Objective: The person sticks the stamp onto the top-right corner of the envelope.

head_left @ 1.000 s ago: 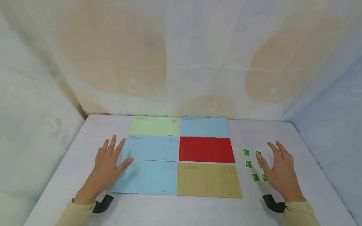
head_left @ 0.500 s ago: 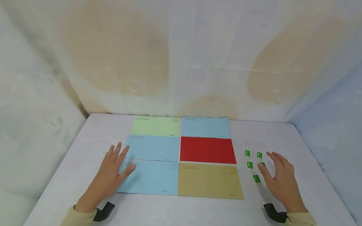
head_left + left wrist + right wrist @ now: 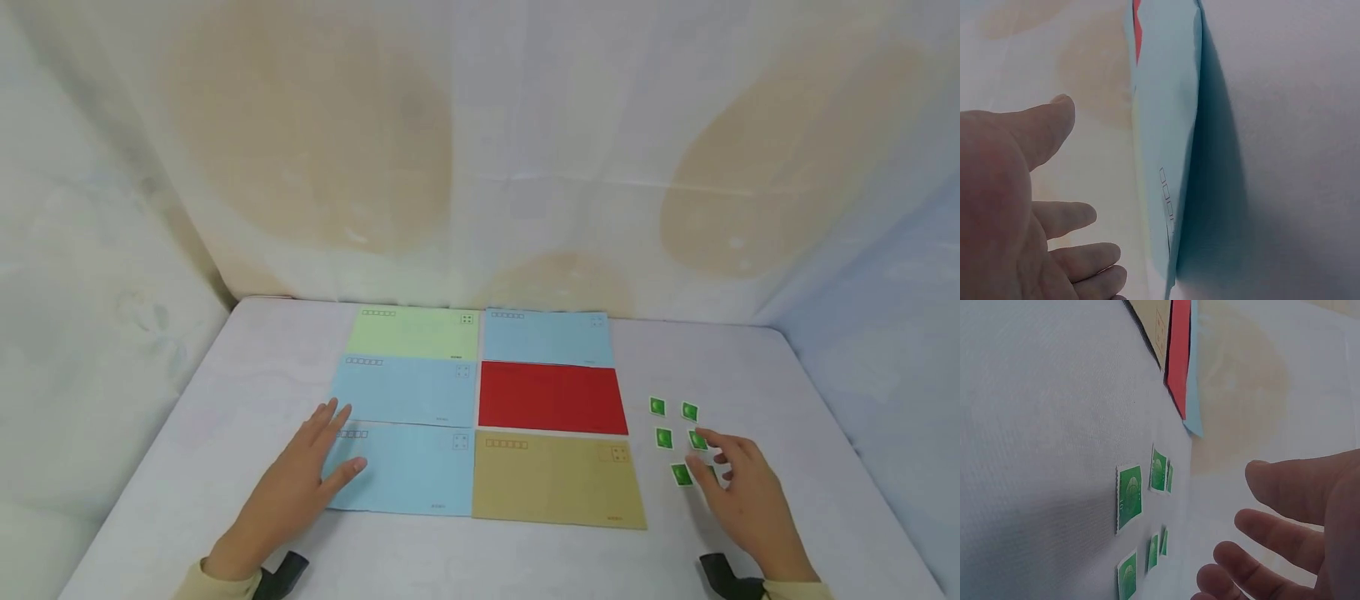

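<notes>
Six envelopes lie in a grid on the white table point(image 3: 225, 400): green point(image 3: 412, 332), blue point(image 3: 547, 337), blue point(image 3: 405, 390), red point(image 3: 552, 397), near blue point(image 3: 408, 471) and tan point(image 3: 558, 479). My left hand point(image 3: 335, 446) is open with straight fingers over the near blue envelope's left end point(image 3: 1166, 125); whether they touch it I cannot tell. Several small green stamps point(image 3: 663, 437) lie right of the envelopes. My right hand point(image 3: 705, 454) is open, its loosely bent fingers just over the nearest stamps, and it hides one. In the right wrist view the stamps point(image 3: 1129, 497) lie flat below the right hand point(image 3: 1254, 500).
A pale draped cloth point(image 3: 480, 167) walls the table at the back and both sides. Bare tabletop lies left of the envelopes and along the front edge point(image 3: 480, 558). Black wrist mounts show at both sleeves.
Both hands have drawn back toward me and lower. The left slid from the middle blue envelope to the near one; the right came down over the nearest stamps.
</notes>
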Available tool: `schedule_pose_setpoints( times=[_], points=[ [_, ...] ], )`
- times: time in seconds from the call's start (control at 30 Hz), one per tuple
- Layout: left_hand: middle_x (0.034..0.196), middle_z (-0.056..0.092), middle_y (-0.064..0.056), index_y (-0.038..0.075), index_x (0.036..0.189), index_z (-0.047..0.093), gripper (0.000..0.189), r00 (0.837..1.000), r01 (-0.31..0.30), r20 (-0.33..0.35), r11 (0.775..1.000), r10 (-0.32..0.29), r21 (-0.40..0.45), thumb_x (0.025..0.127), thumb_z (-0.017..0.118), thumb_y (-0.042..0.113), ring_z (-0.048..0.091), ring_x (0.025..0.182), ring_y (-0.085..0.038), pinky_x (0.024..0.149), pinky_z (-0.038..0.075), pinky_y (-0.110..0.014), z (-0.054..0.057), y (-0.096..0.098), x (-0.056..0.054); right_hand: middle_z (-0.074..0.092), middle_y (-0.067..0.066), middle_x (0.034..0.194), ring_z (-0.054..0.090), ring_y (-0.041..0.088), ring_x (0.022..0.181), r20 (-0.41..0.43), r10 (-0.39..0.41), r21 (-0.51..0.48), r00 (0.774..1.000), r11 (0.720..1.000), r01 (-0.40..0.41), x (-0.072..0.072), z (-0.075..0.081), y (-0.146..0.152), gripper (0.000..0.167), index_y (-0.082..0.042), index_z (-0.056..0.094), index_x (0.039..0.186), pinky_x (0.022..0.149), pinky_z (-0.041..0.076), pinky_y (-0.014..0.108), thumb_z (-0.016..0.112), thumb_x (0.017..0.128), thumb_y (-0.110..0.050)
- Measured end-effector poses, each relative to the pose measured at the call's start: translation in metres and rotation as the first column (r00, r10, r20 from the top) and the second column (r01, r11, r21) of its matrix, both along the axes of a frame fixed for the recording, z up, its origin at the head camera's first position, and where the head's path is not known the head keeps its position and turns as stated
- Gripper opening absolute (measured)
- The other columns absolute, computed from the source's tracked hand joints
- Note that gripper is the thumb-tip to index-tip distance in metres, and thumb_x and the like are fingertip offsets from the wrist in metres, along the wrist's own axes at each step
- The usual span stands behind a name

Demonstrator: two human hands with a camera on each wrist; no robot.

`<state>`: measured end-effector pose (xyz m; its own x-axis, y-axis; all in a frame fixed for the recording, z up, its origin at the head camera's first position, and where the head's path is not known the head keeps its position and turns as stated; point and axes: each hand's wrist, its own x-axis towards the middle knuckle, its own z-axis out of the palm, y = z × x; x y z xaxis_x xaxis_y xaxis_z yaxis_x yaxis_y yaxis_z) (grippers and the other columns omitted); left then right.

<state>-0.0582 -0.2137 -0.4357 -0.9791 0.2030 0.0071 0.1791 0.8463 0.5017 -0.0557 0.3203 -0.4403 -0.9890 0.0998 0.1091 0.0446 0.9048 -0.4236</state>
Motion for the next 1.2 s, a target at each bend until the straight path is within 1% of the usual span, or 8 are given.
schedule_pose_setpoints(
  times=[0.1,0.27,0.4,0.57,0.7,0.83,0.93,1.2],
  points=[
    [0.162,0.027,-0.021,0.005,0.156,0.034,0.08,1.0,-0.006,0.01,1.0,0.006,-0.007,0.098,0.06,0.053,0.022,0.148,-0.044,0.111,0.029,-0.067,-0.003,0.0,0.002,0.052,0.027,0.119,0.056,0.031,0.087,0.004,0.009,-0.005,1.0,1.0,-0.009,0.002,-0.002,0.001,0.045,0.005,0.057,0.133,0.065,0.048,0.037,0.067,0.097,-0.022],
    [0.161,0.029,-0.022,0.005,0.156,0.035,0.082,0.999,-0.016,0.029,1.0,0.017,-0.016,0.096,0.06,0.055,0.025,0.147,-0.045,0.11,0.031,-0.067,-0.007,0.0,0.005,0.056,0.025,0.114,0.057,0.025,0.084,-0.026,0.034,-0.019,0.999,0.999,-0.035,0.003,-0.007,0.001,0.041,0.005,0.061,0.129,0.061,0.047,0.028,0.069,0.095,-0.016],
    [0.159,0.032,-0.023,0.002,0.154,0.037,0.081,1.0,-0.013,0.014,1.0,0.013,-0.024,0.096,0.064,0.052,0.026,0.146,-0.045,0.111,0.03,-0.065,-0.008,-0.001,0.007,0.059,0.023,0.11,0.059,0.024,0.083,-0.013,0.032,-0.036,0.999,0.999,-0.032,0.003,-0.008,-0.001,0.037,0.004,0.064,0.125,0.061,0.048,0.024,0.072,0.093,-0.012],
    [0.157,0.036,-0.023,0.001,0.151,0.042,0.077,1.0,-0.005,-0.022,0.999,0.004,-0.036,0.094,0.068,0.046,0.031,0.144,-0.046,0.11,0.031,-0.065,-0.01,-0.004,0.01,0.061,0.017,0.103,0.059,0.022,0.082,0.061,0.015,-0.041,0.998,0.999,-0.012,0.003,-0.008,-0.001,0.035,0.003,0.066,0.124,0.063,0.05,0.025,0.072,0.093,-0.011],
    [0.155,0.039,-0.023,0.003,0.15,0.045,0.074,0.999,0.002,-0.038,0.999,-0.004,-0.034,0.094,0.07,0.044,0.032,0.143,-0.046,0.109,0.033,-0.066,-0.012,-0.006,0.011,0.062,0.016,0.102,0.06,0.022,0.081,0.08,0.015,-0.04,0.997,0.999,-0.012,0.004,-0.009,0.002,0.035,0.003,0.066,0.124,0.064,0.051,0.028,0.071,0.093,-0.011],
    [0.153,0.041,-0.025,0.002,0.147,0.049,0.071,0.999,0.003,-0.043,0.999,-0.004,-0.036,0.091,0.074,0.039,0.033,0.142,-0.047,0.108,0.033,-0.066,-0.013,-0.005,0.011,0.062,0.017,0.101,0.06,0.024,0.082,0.112,0.012,-0.036,0.994,0.999,-0.008,0.002,-0.011,0.003,0.035,0.004,0.065,0.125,0.065,0.051,0.032,0.071,0.093,-0.01],
    [0.153,0.041,-0.026,0.0,0.144,0.052,0.069,0.999,0.005,-0.043,0.999,-0.007,-0.042,0.09,0.076,0.035,0.034,0.142,-0.047,0.108,0.034,-0.066,-0.014,-0.004,0.01,0.061,0.016,0.099,0.059,0.024,0.081,0.133,-0.001,-0.024,0.991,1.0,0.005,0.002,-0.012,0.003,0.035,0.004,0.065,0.124,0.063,0.05,0.031,0.07,0.092,-0.01],
    [0.152,0.042,-0.026,-0.002,0.139,0.057,0.067,0.999,-0.004,-0.032,0.997,0.001,-0.08,0.086,0.08,0.031,0.035,0.142,-0.047,0.108,0.035,-0.065,-0.016,-0.001,0.01,0.061,0.015,0.096,0.059,0.024,0.079,0.139,-0.019,-0.029,0.99,0.999,0.024,0.003,-0.015,0.004,0.033,0.004,0.066,0.121,0.06,0.048,0.029,0.07,0.091,-0.009]
  ],
)
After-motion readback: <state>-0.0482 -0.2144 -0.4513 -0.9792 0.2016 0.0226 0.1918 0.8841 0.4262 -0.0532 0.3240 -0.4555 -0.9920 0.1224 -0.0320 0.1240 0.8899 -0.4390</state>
